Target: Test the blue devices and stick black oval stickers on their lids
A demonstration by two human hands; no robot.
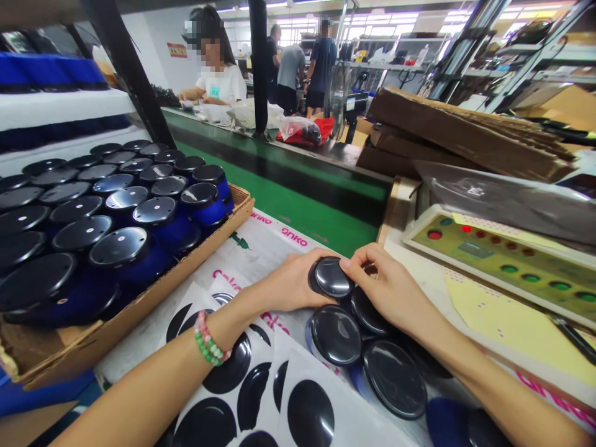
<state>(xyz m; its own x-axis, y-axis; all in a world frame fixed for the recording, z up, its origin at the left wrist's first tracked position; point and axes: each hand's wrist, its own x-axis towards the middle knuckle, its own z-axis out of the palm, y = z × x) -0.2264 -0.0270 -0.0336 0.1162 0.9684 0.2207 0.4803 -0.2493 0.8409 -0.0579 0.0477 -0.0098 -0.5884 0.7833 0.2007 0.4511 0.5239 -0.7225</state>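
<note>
The far people (306,65) are too blurry to see well. The blue jar (459,423) at the bottom is cut off by the edge.

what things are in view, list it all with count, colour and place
boxed tubs: over twenty, blue with black tops, left
carton: one, brown, around them
stacked tubs: several, blue, upper left
loose tubs: at least five, black-topped, near hands
discs: several, black, on sheets
sheets: several, white, front centre
belt: one, green, beyond hands
panel: one, yellow-green, right
cardboard: pile, brown, upper right
red bag: one, red, beyond belt
posts: at least two, black, upper left and centre
people: four, white, grey and dark tops, back
rear shelf goods: too unclear to count
bracelets: beaded, pink and green, left wrist
left hand: one, bare, around a loose tub
right hand: one, bare, fingers at its rim
</note>
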